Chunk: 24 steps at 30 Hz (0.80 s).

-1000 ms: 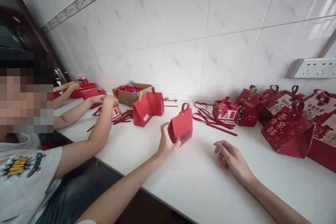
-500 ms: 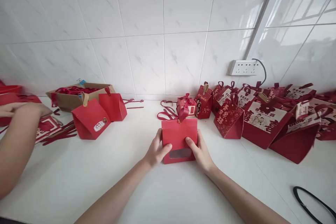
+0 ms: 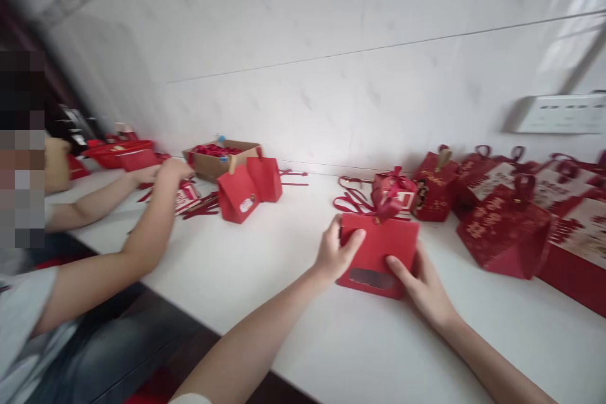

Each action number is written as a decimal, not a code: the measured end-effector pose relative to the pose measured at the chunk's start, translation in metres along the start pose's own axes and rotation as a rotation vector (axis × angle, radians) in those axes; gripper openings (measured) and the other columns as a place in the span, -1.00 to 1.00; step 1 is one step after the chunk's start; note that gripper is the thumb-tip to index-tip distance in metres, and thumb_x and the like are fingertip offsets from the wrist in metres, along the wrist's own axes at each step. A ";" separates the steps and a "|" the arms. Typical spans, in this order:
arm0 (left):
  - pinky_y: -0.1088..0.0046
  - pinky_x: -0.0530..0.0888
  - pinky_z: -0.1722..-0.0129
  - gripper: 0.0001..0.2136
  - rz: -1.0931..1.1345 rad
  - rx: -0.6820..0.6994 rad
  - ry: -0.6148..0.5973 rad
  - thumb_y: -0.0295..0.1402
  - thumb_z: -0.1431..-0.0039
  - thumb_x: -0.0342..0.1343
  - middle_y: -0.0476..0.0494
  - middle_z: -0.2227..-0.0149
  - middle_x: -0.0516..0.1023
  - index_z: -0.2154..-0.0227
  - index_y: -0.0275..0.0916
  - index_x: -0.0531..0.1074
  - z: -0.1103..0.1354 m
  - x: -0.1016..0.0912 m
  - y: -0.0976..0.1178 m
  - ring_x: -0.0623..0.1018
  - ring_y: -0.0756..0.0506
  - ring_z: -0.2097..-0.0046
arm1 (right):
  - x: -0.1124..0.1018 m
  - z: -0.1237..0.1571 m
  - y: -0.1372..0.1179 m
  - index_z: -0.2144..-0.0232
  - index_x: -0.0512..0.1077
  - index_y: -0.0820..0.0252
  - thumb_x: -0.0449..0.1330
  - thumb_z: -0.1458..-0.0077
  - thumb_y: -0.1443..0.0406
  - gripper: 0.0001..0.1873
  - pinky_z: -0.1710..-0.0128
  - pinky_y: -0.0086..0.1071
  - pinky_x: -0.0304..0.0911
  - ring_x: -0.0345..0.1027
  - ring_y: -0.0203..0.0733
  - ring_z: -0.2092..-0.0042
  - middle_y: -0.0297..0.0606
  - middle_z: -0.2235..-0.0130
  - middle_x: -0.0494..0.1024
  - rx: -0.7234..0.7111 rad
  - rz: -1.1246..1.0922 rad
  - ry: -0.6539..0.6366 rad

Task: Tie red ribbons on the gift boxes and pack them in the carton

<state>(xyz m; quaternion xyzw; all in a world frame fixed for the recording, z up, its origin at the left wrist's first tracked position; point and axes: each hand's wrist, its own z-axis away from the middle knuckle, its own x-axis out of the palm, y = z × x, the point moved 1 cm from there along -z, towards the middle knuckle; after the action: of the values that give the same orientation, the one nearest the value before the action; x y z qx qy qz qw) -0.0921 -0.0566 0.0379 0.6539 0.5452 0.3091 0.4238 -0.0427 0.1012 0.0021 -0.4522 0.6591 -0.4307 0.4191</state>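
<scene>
A small red gift box (image 3: 379,247) with a clear window in its front and a ribbon handle on top stands on the white counter (image 3: 293,303). My left hand (image 3: 335,251) grips its left side, thumb across the front. My right hand (image 3: 423,287) grips its lower right side, fingers curled against the front. The picture is smeared by motion.
Two finished red boxes (image 3: 249,188) stand at the left beside a cardboard carton (image 3: 215,161) of ribbons. Loose red strips (image 3: 348,202) lie behind my box. Larger red gift bags (image 3: 504,227) crowd the right. A person at the left reaches over the counter (image 3: 156,202). A power strip (image 3: 558,115) hangs on the tiled wall.
The view has swung back to the left, bringing the person beside me into sight. Both my hands still hold the red box, which stays on the counter.
</scene>
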 end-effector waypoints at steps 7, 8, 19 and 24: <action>0.41 0.40 0.34 -0.84 0.012 -0.022 -0.087 -0.25 0.00 0.10 -0.03 0.44 0.44 0.42 -0.20 0.30 0.000 -0.003 0.010 0.45 -0.06 0.38 | -0.013 -0.004 -0.020 -0.05 0.09 0.03 0.19 0.07 0.01 -0.32 0.00 0.04 0.21 0.19 0.14 -0.07 -0.06 -0.06 0.25 -0.384 0.216 0.157; 0.39 0.40 0.32 -0.84 0.016 -0.015 -0.120 -0.26 0.01 0.11 -0.04 0.42 0.45 0.41 -0.21 0.32 -0.001 -0.004 0.012 0.46 -0.07 0.36 | -0.014 -0.006 -0.028 -0.07 0.08 0.02 0.21 0.07 0.04 -0.32 -0.03 0.05 0.17 0.18 0.13 -0.08 -0.07 -0.06 0.25 -0.467 0.230 0.164; 0.33 0.40 0.07 -0.70 -0.042 0.121 -0.396 -0.35 0.06 0.20 -0.12 0.15 0.48 0.20 -0.19 0.38 -0.032 -0.006 0.045 0.47 -0.12 0.08 | -0.012 -0.016 -0.068 -0.06 0.01 0.06 0.16 -0.05 0.30 -0.43 0.07 -0.08 0.31 0.30 -0.11 0.05 -0.16 0.07 0.32 -0.662 0.326 0.127; 0.38 0.43 0.14 -0.88 -0.099 0.117 -0.237 -0.35 0.02 0.18 -0.06 0.31 0.53 0.38 -0.20 0.44 -0.030 0.002 0.038 0.51 -0.08 0.20 | -0.010 -0.009 -0.061 0.08 0.12 0.07 0.17 -0.04 0.36 -0.60 0.15 -0.10 0.34 0.27 -0.10 0.05 -0.15 0.09 0.27 -0.778 0.431 0.211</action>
<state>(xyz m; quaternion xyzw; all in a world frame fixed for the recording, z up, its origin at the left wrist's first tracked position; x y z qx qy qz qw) -0.1002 -0.0498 0.0849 0.6818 0.5399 0.1763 0.4611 -0.0344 0.0992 0.0639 -0.3823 0.8899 -0.0977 0.2288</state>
